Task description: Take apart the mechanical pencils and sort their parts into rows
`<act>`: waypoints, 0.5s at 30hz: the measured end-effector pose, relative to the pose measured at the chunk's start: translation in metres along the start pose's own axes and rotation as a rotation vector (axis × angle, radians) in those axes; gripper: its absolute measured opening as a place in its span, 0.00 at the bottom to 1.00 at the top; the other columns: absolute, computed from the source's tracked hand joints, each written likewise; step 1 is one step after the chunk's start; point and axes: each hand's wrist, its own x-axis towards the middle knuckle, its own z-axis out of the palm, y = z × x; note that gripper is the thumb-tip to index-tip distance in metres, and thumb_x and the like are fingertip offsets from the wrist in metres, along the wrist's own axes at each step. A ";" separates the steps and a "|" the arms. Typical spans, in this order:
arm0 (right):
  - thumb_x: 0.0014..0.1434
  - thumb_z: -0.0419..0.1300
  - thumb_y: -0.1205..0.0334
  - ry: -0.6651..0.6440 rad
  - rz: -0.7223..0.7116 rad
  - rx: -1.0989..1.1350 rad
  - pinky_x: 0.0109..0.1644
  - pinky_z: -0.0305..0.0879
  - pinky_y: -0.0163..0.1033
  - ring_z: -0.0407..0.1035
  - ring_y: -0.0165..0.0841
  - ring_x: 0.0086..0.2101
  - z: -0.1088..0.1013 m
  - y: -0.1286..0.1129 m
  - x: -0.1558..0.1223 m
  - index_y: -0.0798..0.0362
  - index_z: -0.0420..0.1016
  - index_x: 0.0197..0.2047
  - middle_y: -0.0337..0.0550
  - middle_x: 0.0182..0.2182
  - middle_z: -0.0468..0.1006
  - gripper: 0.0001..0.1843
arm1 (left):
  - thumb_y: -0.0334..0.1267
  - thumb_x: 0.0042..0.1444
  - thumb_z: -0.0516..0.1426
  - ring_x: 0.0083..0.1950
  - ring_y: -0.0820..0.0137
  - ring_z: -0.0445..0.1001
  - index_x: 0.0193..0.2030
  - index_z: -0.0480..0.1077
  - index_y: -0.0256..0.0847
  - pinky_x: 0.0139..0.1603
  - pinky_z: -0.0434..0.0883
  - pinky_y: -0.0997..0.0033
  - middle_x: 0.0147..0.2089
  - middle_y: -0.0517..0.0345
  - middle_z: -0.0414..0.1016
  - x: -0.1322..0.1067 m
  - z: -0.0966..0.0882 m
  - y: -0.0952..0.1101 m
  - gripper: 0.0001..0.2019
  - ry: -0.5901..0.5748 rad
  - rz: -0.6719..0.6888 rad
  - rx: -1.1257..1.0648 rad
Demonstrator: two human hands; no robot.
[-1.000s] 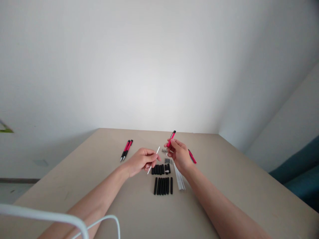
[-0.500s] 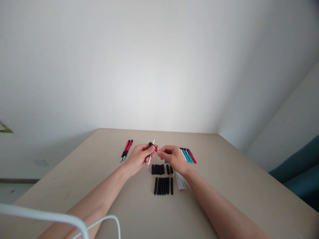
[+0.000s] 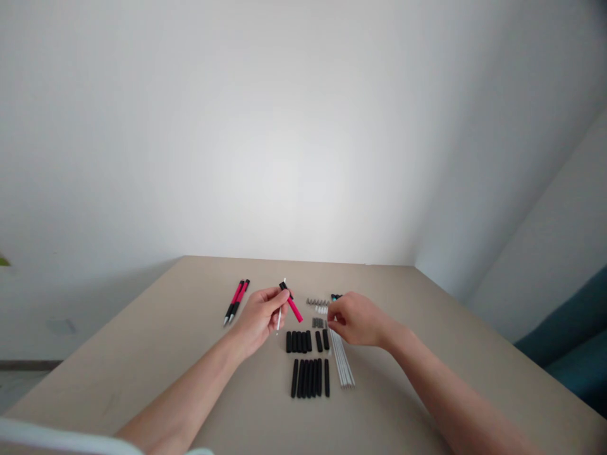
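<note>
while the left hand (image 3: 262, 316) pinches a pink pen barrel (image 3: 294, 309) and a white refill (image 3: 279, 320) above the table (image 3: 379, 404), its thumb and fingers cover the refill's middle. the right hand (image 3: 358, 318) curls beside small silver pieces (image 3: 317, 323); whether it grips anything, i cannot tell. behind it, only dark ends (image 3: 336, 296) show. a pale tube (image 3: 61, 437) is cut off lower left.

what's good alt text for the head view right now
A person's left hand holds a pink pen barrel and a thin white rod above a beige table, while the curled right hand is near small gray parts. Two rows of black sleeves and several white rods lie closer to the viewer, with two pink and black pens at left.
</note>
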 end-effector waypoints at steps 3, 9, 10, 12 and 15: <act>0.52 0.54 0.65 0.028 -0.063 0.018 0.30 0.53 0.32 0.67 0.29 0.25 0.010 0.000 -0.009 0.51 0.77 0.28 0.39 0.22 0.77 0.09 | 0.40 0.51 0.62 0.17 0.84 0.53 0.28 0.68 0.34 0.17 0.52 0.80 0.18 0.65 0.63 0.001 -0.002 0.000 0.11 0.007 0.014 -0.022; 0.53 0.55 0.64 -0.016 -0.042 0.017 0.32 0.55 0.32 0.69 0.30 0.27 0.020 0.003 -0.016 0.49 0.79 0.30 0.39 0.24 0.78 0.10 | 0.40 0.51 0.62 0.17 0.84 0.53 0.29 0.69 0.33 0.18 0.52 0.80 0.18 0.65 0.62 0.001 -0.007 -0.001 0.11 0.025 0.020 -0.014; 0.53 0.55 0.64 -0.027 -0.043 0.017 0.32 0.55 0.32 0.69 0.31 0.27 0.020 0.004 -0.015 0.49 0.79 0.30 0.39 0.24 0.78 0.10 | 0.40 0.51 0.62 0.17 0.84 0.53 0.29 0.69 0.33 0.17 0.52 0.80 0.18 0.65 0.62 0.001 -0.007 -0.001 0.11 0.029 0.021 -0.010; 0.53 0.55 0.64 -0.037 -0.045 0.020 0.33 0.56 0.33 0.69 0.31 0.28 0.021 0.005 -0.014 0.49 0.79 0.31 0.39 0.24 0.78 0.10 | 0.40 0.50 0.62 0.17 0.84 0.53 0.28 0.69 0.33 0.17 0.52 0.80 0.17 0.65 0.62 0.002 -0.007 -0.001 0.11 0.035 0.023 -0.003; 0.53 0.55 0.63 -0.045 -0.038 0.035 0.34 0.57 0.33 0.70 0.31 0.28 0.022 0.003 -0.012 0.49 0.80 0.31 0.39 0.24 0.78 0.11 | 0.40 0.49 0.63 0.17 0.84 0.53 0.28 0.69 0.33 0.17 0.51 0.81 0.17 0.65 0.62 0.003 -0.008 -0.001 0.11 0.052 0.026 -0.002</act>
